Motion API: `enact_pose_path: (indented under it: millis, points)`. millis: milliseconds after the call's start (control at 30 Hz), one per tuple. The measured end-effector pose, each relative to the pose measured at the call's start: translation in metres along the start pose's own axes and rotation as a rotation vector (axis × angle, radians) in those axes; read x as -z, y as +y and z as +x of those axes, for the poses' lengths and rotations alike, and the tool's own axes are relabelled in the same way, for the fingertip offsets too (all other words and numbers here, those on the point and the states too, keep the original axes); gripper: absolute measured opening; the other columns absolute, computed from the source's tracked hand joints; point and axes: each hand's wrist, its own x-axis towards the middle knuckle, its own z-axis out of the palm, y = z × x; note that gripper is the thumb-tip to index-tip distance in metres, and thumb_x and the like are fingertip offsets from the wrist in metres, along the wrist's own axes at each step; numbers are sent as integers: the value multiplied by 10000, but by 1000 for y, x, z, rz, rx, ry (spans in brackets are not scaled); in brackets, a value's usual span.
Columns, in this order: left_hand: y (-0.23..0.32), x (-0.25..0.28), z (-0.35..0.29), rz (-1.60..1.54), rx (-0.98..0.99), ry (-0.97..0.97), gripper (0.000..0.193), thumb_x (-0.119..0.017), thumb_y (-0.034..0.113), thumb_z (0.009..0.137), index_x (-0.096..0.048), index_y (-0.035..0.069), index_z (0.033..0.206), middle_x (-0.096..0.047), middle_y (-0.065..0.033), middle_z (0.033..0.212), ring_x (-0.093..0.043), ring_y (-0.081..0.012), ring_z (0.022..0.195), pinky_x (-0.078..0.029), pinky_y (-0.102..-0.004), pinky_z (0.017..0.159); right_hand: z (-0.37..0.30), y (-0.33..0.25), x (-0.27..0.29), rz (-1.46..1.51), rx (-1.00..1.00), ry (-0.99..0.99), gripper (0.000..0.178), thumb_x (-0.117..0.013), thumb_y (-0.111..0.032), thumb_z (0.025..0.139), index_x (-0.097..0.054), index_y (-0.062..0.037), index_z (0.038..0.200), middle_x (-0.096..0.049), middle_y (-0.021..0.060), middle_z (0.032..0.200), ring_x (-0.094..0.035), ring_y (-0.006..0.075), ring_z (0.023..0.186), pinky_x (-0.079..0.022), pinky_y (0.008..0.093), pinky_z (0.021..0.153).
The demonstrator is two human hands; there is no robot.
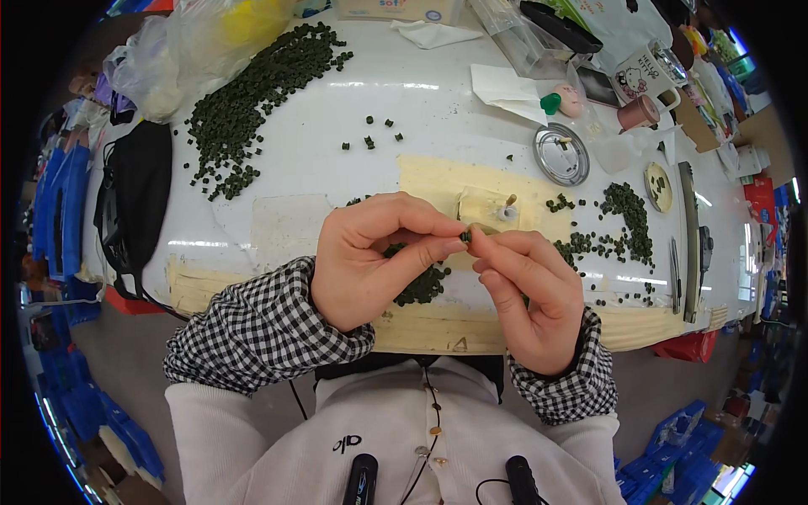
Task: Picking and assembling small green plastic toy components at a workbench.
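Note:
A tiny dark green piece (465,237), seemingly a small moulded part, is pinched between the thumb and index finger of my left hand (370,257). From the other side, the fingertips of my right hand (539,290) close in and meet it; whether they grip something else is too small to tell. Just beyond the fingers stands a small white post with a brass-coloured pin (508,207) on a taped pad. A pile of dark green pieces (421,288) lies partly hidden behind my left hand.
A large heap of green pieces (252,105) spreads at the far left, and a smaller group (627,219) lies at the right. Round metal lid (561,155), tweezers (675,273), white mug (644,76) and plastic bags (181,63) stand around. A black bag (139,194) lies left.

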Motion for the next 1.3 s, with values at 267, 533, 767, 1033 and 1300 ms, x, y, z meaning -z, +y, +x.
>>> enact_pose_path:
  millis: [267, 533, 767, 1033, 1300]
  points:
    - [0, 0, -2, -40, 66, -12, 153, -617, -109, 845, -663, -42, 975, -655, -123, 915, -637, -154, 808, -528, -257, 743, 2, 8, 2, -160, 195, -12, 426, -622, 119, 772, -630, 2, 1182, -627, 130, 1022, -630, 227, 811, -522, 286, 696]
    - [-2, -1, -1, -155, 172, -19, 140, -618, -103, 849, -662, -49, 971, -656, -124, 904, -640, -154, 789, -536, -253, 726, 2, 15, 6, -254, 309, -23, 530, -611, 156, 677, -628, 9, 1186, -630, 138, 1049, -619, 231, 779, -519, 291, 674]
    - [1, 0, 0, -168, 167, -43, 139, -624, -96, 848, -662, -52, 974, -656, -128, 903, -642, -155, 779, -538, -250, 721, 1, 15, 8, -254, 312, -21, 526, -609, 155, 681, -628, 8, 1186, -630, 136, 1070, -616, 226, 770, -522, 291, 673]
    - [5, 0, 1, -185, 162, -45, 149, -625, -95, 846, -659, -52, 985, -652, -125, 904, -641, -156, 788, -532, -248, 727, 1, 13, 7, -227, 306, -3, 474, -631, 124, 729, -634, -4, 1185, -630, 129, 1054, -617, 219, 796, -524, 285, 693]
    - [4, 1, 1, -185, 147, -51, 159, -624, -100, 844, -657, -51, 992, -651, -124, 907, -639, -152, 787, -530, -248, 730, 1, 11, 7, -191, 265, -4, 447, -646, 103, 747, -638, -7, 1180, -630, 119, 1036, -621, 221, 820, -527, 292, 712]
